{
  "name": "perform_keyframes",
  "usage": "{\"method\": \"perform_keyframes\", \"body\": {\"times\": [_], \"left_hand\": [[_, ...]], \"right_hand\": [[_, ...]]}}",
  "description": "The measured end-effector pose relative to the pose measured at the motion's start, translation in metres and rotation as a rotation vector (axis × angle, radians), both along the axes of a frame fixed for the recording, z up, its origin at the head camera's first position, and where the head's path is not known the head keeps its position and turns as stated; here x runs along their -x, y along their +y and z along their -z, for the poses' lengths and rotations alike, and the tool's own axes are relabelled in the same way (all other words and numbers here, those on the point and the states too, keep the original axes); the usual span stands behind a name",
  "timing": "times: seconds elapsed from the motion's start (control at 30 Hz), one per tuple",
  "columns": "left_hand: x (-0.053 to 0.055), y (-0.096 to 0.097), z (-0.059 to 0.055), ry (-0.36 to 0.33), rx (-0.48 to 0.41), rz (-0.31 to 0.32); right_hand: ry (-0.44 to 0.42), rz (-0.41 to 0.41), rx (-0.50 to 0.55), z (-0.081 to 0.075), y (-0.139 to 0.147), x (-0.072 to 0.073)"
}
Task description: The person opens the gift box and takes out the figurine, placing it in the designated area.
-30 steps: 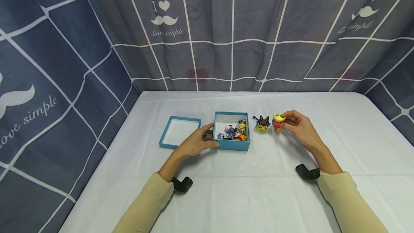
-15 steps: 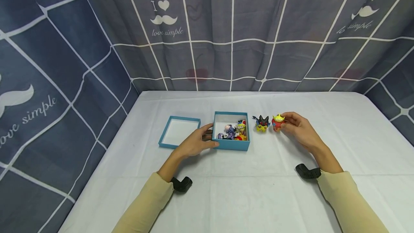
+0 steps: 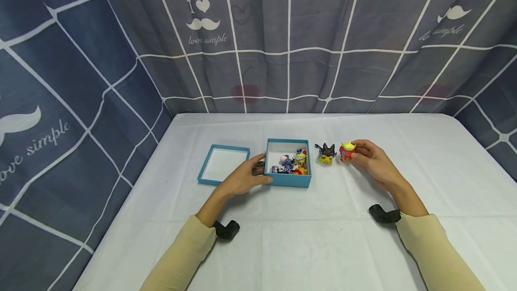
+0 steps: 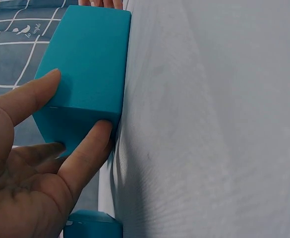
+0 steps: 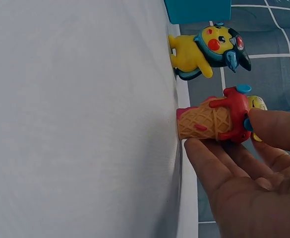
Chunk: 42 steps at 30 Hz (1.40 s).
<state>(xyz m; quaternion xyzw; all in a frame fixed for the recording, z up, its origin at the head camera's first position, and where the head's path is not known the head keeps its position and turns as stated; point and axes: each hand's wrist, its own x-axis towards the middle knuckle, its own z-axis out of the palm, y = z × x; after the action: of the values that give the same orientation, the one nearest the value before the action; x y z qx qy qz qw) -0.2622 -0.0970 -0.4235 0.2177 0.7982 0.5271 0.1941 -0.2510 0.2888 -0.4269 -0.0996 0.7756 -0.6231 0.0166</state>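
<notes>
The small moulded figurine with a yellow head, red upper body and tan waffle-patterned base [image 5: 234, 111] is seen at the right of the group in the head view, apparently upright, with its base at the white tablecloth [image 3: 291, 246]; whether its weight is borne by the cloth or by the hand cannot be made out. Judged by its glossy finish, it is likely made of stiff plastic, light and hard to crush, though its smooth painted parts may be a little slippery. It would best be held about the red body, where a pinch is backed by a broad, rounded surface; the small blue projections are better left unpressed, as they look the likeliest to snag. By the right hand [image 3: 375, 160] it is pinched, the thumb [image 5: 276, 130] being laid at the red body beside the head, the other fingers being set around the far side and low by the base. Just beside it, untouched, the yellow figurine with a black hood [image 3: 326, 153] is seen, between it and the lidless rectangular teal box with a white interior [image 3: 288, 181], in which several small coloured figurines [image 3: 287, 163] are gathered. The box, probably rigid card and light, is touched at its left front corner by the left hand [image 3: 241, 178], whose digits are spread: the thumb is rested on the front wall, fingertips on the left end wall. Near that hand, the shallow teal-rimmed lid [image 3: 222, 165] is laid white side up.
</notes>
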Motion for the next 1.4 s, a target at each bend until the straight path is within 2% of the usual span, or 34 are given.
{"method": "perform_keyframes", "body": {"times": [0.4, 1.03, 1.4], "left_hand": [[-0.0005, -0.0021, 0.0000, -0.002, -0.003, 0.002], [0.0015, -0.0019, -0.0013, 0.013, 0.001, 0.011], [-0.0004, -0.0002, -0.0012, -0.004, 0.004, -0.006]], "right_hand": [[-0.048, -0.010, 0.002, -0.0014, -0.0028, 0.0005], [-0.012, 0.034, -0.054, 0.0005, -0.0015, 0.0050], [0.021, 0.224, -0.119, -0.0070, 0.0029, -0.0015]]}}
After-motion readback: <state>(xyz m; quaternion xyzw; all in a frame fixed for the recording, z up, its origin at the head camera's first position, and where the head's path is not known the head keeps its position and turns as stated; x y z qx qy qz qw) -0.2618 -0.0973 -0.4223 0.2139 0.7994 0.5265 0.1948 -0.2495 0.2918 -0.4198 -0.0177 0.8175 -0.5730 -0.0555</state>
